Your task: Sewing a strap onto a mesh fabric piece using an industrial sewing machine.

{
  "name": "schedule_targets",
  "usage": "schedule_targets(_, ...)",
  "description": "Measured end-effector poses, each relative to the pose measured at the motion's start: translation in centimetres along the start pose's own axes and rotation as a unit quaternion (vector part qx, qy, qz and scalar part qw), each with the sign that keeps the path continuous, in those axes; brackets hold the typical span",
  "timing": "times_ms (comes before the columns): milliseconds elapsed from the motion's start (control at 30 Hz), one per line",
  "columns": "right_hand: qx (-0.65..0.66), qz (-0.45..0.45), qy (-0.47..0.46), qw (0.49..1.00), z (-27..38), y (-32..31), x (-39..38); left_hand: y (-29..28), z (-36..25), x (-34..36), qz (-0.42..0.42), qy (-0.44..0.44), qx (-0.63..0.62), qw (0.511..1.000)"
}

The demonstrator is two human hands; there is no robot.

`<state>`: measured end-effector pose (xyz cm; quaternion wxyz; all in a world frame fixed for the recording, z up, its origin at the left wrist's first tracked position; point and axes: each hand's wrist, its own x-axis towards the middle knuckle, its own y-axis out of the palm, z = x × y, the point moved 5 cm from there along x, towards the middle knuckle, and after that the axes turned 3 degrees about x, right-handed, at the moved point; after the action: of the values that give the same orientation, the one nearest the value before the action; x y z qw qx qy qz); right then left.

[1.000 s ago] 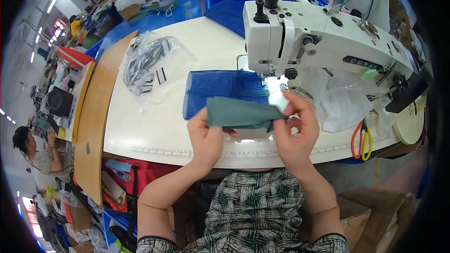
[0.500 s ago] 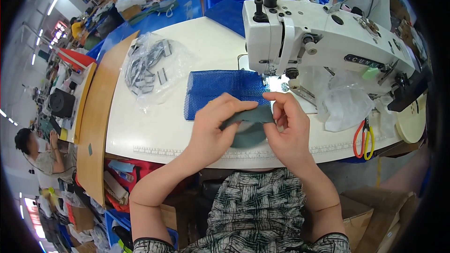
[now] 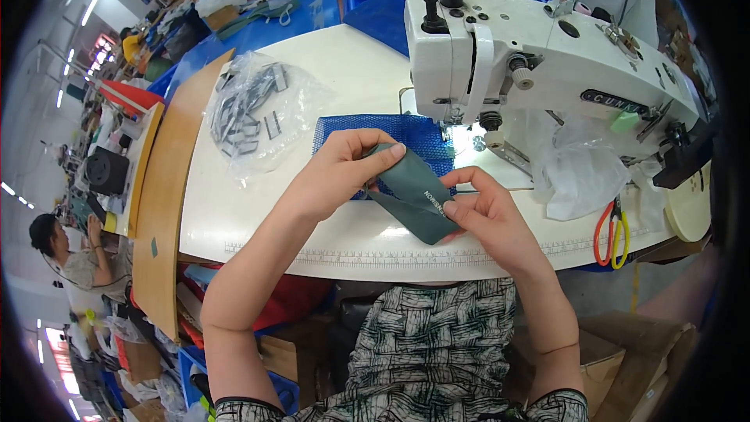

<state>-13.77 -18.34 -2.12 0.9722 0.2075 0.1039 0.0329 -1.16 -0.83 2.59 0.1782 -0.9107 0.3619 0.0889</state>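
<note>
Between my hands is a dark green fabric piece (image 3: 412,191) with pale printing on it, held tilted above the front of the white table. My left hand (image 3: 348,168) pinches its upper left end, thumb on top. Its right edge is gripped by my right hand (image 3: 486,207), thumb and fingers closed on it. Just behind lies a blue mesh piece (image 3: 375,126), its right side under the needle area of a white sewing machine (image 3: 547,47). My hands and the green fabric cover part of the mesh.
A clear plastic bag (image 3: 254,109) of small grey strips lies at the left. Red-and-yellow-handled scissors (image 3: 611,238) rest at the right front edge, near a crumpled plastic bag (image 3: 574,176). A printed ruler (image 3: 351,256) runs along the table's front. Another person (image 3: 74,246) sits far left.
The green fabric has been turned and spread, so its printed face now shows. My left hand has risen slightly; my right hand has moved down along the edge.
</note>
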Motion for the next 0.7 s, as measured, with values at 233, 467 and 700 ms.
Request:
schedule_targets(233,0.033,0.024,-0.028,0.999,-1.3,-1.6,0.1,0.5,0.1,1.7,-0.014,-0.005,0.002,1.000)
schedule_targets(467,-0.151,0.033,-0.091,0.984,0.0,-1.1,-0.4,0.4,-0.1,2.7,-0.007,0.069,0.124,0.990)
schedule_targets(700,-0.497,-0.035,-0.277,0.822,2.1,-0.5,-0.8,1.9,-1.1,4.4,-0.030,0.139,0.197,0.970)
